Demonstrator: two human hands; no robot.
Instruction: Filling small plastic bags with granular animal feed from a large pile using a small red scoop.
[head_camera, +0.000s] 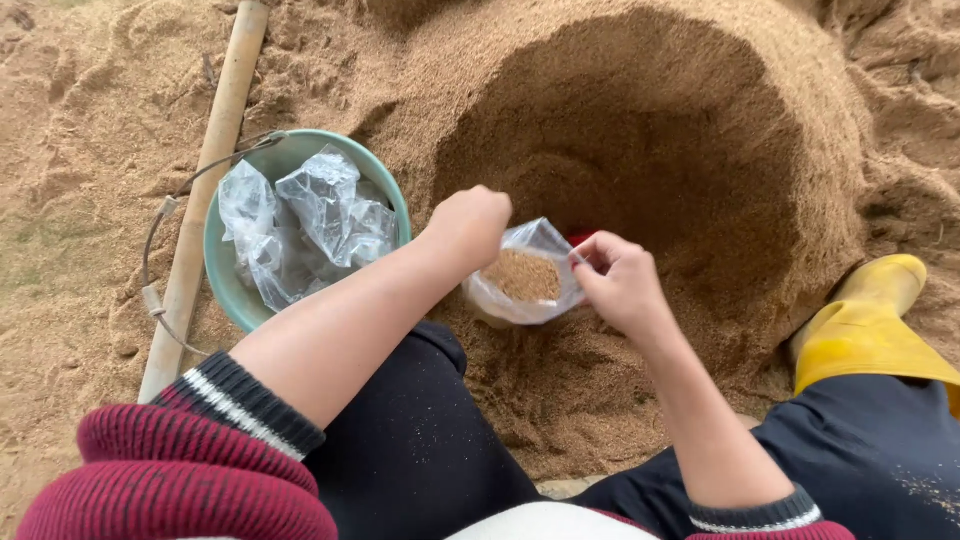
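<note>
Both hands were on one small clear plastic bag (522, 280): the left hand (470, 225) fisted around its rim, the right hand (620, 280) pinching the opposite edge. The bag hung between them, partly filled with tan sawdust. A slipped pinch looked likely to tip it and spill. Beyond the left hand, a teal bucket (222, 270) held crumpled empty bags (305, 225). Farther off rose the hollowed sawdust heap (640, 140).

Small clear plastic bag (525, 280), mouth open, partly filled with tan grain (upright), resting against the heap
</note>
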